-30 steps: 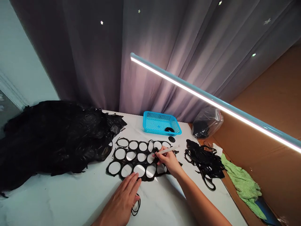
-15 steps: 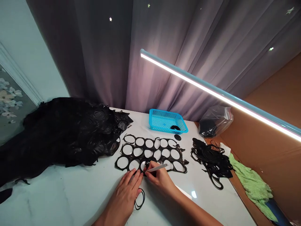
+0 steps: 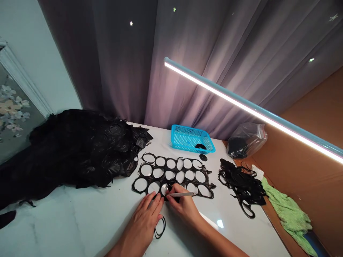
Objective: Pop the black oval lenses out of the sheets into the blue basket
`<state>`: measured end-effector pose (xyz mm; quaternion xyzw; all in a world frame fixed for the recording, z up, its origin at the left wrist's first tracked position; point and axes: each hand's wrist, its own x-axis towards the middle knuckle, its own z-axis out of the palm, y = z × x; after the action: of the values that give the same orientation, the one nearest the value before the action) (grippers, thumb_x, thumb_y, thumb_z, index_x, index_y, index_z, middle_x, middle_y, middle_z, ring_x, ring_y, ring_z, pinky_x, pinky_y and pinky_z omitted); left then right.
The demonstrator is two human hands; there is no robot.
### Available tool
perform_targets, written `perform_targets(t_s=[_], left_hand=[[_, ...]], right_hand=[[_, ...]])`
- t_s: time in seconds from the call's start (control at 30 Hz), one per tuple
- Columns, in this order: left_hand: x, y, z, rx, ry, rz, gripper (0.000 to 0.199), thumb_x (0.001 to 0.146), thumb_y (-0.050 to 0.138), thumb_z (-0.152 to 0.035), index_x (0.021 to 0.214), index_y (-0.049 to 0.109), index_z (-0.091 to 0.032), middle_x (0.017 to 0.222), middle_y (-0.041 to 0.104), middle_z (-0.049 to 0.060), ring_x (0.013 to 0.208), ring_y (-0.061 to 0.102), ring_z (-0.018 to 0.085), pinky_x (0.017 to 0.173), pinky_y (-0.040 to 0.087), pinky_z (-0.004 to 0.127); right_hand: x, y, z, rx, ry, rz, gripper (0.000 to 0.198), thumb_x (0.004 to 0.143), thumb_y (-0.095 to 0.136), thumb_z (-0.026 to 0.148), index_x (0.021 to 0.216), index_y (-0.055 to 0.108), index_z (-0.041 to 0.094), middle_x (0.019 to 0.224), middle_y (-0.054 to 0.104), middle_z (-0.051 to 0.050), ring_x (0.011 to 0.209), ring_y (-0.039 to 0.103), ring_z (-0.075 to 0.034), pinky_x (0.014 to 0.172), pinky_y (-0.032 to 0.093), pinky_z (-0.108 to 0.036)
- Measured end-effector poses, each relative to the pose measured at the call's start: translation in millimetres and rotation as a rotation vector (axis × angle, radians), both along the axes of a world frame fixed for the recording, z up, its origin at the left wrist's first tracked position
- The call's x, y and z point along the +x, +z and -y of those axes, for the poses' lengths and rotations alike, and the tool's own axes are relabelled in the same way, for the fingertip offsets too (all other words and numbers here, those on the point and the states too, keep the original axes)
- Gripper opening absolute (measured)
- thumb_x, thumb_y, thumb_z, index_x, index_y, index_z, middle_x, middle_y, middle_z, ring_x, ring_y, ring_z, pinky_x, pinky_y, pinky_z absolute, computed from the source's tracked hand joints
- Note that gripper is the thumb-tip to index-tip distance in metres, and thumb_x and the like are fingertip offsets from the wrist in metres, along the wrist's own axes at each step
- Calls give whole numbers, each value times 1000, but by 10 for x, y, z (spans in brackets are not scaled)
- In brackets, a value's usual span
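Note:
A thin black sheet [image 3: 154,181] with rows of round holes lies on the white table. My left hand [image 3: 146,216] rests flat with its fingers stretched, the fingertips on the sheet's near edge. By its thumb lie thin black rings [image 3: 160,228], partly under the hand. My right hand [image 3: 182,203] pinches a slim pale pen-like tool [image 3: 183,194], its tip down at a hole in the front row. The tool's exact kind is unclear. Just behind the right fingertips is a small bunch of black rings [image 3: 171,183].
A big heap of black sheets [image 3: 80,150] covers the left side. At the back stand a blue basket [image 3: 175,145] and a black disc [image 3: 203,157]. To the right are black scraps [image 3: 242,185], a plastic bag [image 3: 248,139] and a green cloth [image 3: 288,210]. A lit tube lamp [image 3: 241,103] hangs overhead.
The tool in my right hand has tilted, its rear end lower and further right. My left hand stays nearly in place. The whole view has shifted slightly.

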<state>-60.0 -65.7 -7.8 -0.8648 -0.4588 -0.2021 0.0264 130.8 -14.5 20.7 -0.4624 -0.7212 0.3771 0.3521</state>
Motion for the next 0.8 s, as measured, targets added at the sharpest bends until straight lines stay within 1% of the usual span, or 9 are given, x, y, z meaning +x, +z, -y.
perform_targets(t_s=[0.1,0.3,0.43,0.53,0.6,0.67,0.7,0.73,0.8], left_hand=[[-1,0,2,-5,2,-20,38,98,48,-24,135,53,-18,136,58,6,127,50,27,99,48,41],[2,8,2,-30,6,-19,38,99,48,-27,136,53,-20,137,58,4,129,49,27,100,49,41],[13,5,3,-17,19,-15,38,99,45,-24,135,54,-18,137,57,6,130,48,27,99,50,39],[20,29,7,-17,22,-11,38,99,44,-22,136,54,-17,136,58,6,129,48,27,98,51,40],[15,54,17,-10,14,-19,39,99,45,-23,137,52,-18,136,58,5,128,49,27,98,50,40],[-1,77,32,-13,6,-23,40,100,45,-24,139,50,-19,138,56,4,128,49,26,99,50,40],[-10,89,39,-16,5,-18,41,99,46,-24,140,49,-20,138,56,4,127,49,26,99,50,39],[-17,103,43,-17,-1,-11,40,99,46,-24,139,49,-20,138,57,4,127,50,26,98,50,40],[-21,152,31,-28,-7,13,39,98,48,-24,137,52,-20,134,60,5,123,53,26,97,51,41]], right_hand=[[13,18,-3,5,24,11,19,84,54,13,72,42,21,80,58,-1,73,51,-16,66,38,-26],[4,-71,4,130,22,169,20,83,52,8,73,42,22,79,57,-1,71,50,-16,63,37,-26],[-70,-154,57,342,117,354,20,85,50,6,75,44,22,80,59,-3,72,51,-18,63,38,-28],[20,-44,-85,456,166,418,11,84,54,14,81,48,23,90,61,-6,79,52,-22,68,41,-31],[221,85,-340,442,33,399,5,82,53,20,81,48,22,88,60,-7,79,51,-23,69,41,-33],[492,194,-671,409,-282,377,16,87,40,22,72,44,23,76,56,-6,72,49,-22,66,39,-33],[623,227,-832,376,-424,353,18,87,40,25,69,43,23,73,55,-5,69,48,-21,65,38,-33],[733,244,-972,329,-498,314,19,87,42,29,69,43,23,70,54,-4,65,47,-20,63,38,-33],[853,235,-1155,177,-493,181,23,85,49,39,68,45,23,67,55,-2,61,48,-19,60,40,-31]])
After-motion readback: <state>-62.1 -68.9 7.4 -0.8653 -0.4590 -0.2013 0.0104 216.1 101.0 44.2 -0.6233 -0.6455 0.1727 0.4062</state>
